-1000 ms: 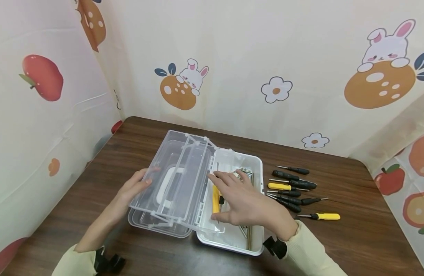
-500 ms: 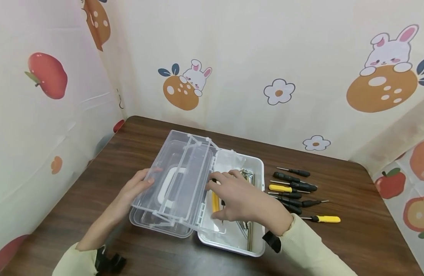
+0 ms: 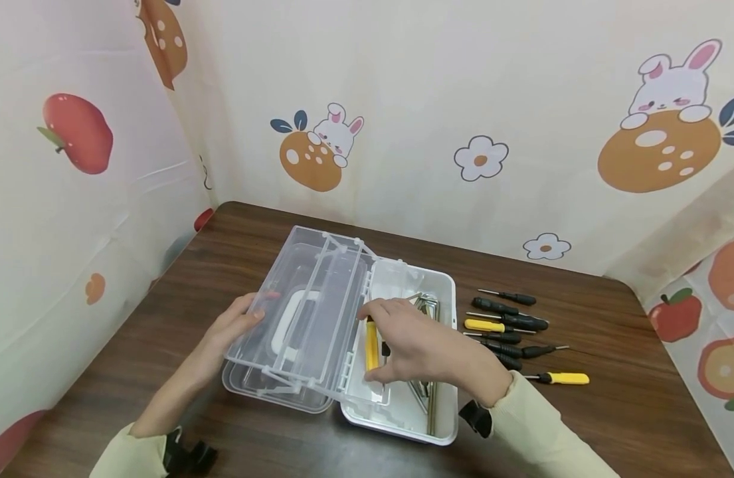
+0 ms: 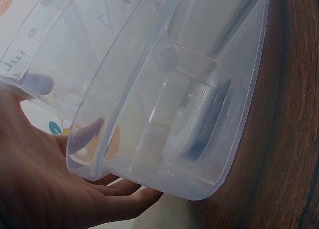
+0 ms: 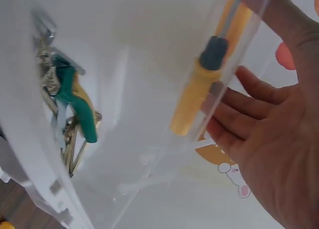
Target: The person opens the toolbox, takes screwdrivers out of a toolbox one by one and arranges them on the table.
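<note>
A white toolbox (image 3: 402,423) stands with its clear lid (image 3: 277,395) folded out to the left, the white handle (image 3: 291,325) showing through. Clear folding trays (image 3: 319,299) spread above the lid. My left hand (image 3: 217,338) grips their left edge, thumb on one side, fingers seen through the plastic in the left wrist view. The right hand (image 3: 417,338) reaches over the tray in the box, its fingers and thumb loosely spread around a yellow-handled screwdriver (image 3: 372,345). In the right wrist view that screwdriver (image 5: 192,97) lies behind the clear tray wall, fingertips right beside it.
Metal hex keys (image 3: 432,398) and a green-handled tool (image 5: 79,102) lie in the box's bottom. Right of it, several black-handled screwdrivers (image 3: 525,319) and yellow-handled screwdrivers (image 3: 568,378) lie on the brown wooden table (image 3: 630,345). A patterned curtain (image 3: 414,119) hangs behind.
My right hand has lowered towards the yellow-handled screwdriver in the tray, and its fingers have drawn closer together. My left hand keeps its hold on the clear tray edge.
</note>
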`<state>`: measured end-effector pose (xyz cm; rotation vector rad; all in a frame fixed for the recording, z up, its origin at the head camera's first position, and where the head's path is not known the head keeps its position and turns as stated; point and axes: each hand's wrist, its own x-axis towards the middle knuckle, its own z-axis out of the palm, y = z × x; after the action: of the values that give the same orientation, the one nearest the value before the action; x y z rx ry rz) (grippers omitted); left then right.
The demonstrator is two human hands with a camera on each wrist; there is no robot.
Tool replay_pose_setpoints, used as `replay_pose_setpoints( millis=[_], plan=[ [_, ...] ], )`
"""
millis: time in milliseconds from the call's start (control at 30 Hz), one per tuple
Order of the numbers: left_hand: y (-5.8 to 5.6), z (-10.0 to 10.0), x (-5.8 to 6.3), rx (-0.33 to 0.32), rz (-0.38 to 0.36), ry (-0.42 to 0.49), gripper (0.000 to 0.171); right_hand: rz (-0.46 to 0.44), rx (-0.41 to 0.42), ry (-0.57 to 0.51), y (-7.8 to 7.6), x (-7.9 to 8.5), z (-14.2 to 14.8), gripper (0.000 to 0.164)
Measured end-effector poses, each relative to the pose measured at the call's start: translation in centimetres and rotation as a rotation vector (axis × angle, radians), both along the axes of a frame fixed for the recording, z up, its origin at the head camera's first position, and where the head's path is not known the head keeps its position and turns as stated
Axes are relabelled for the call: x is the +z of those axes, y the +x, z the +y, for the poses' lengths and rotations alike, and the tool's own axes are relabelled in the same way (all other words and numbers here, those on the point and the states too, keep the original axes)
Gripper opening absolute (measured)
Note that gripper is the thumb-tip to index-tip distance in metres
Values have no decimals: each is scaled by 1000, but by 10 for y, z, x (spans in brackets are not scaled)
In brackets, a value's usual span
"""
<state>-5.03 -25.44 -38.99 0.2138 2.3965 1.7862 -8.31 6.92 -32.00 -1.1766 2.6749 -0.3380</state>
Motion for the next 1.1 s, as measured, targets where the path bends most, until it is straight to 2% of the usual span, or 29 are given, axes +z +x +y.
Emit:
replay_pose_setpoints(
  millis=[100,267,500,600,833,1000,1100],
  plan=[
    [0,0,0,-2,-4,3,47,100,41,18,2,0,1,77],
    [-1,0,0,-9,0,4,47,261,102,43,6,2,7,59],
    [0,0,-1,0,7,-4,46,528,190,32,1,1,17,59],
    [1,0,-1,7,14,-8,45,556,166,47,0,1,24,51],
    [1,-1,-1,12,17,-20,45,530,120,86,2,6,34,30],
    [1,-1,-1,7,13,-21,45,563,125,125,3,8,40,48],
    [1,-1,-1,6,12,-22,45,578,135,119,1,6,43,45]
  ],
)
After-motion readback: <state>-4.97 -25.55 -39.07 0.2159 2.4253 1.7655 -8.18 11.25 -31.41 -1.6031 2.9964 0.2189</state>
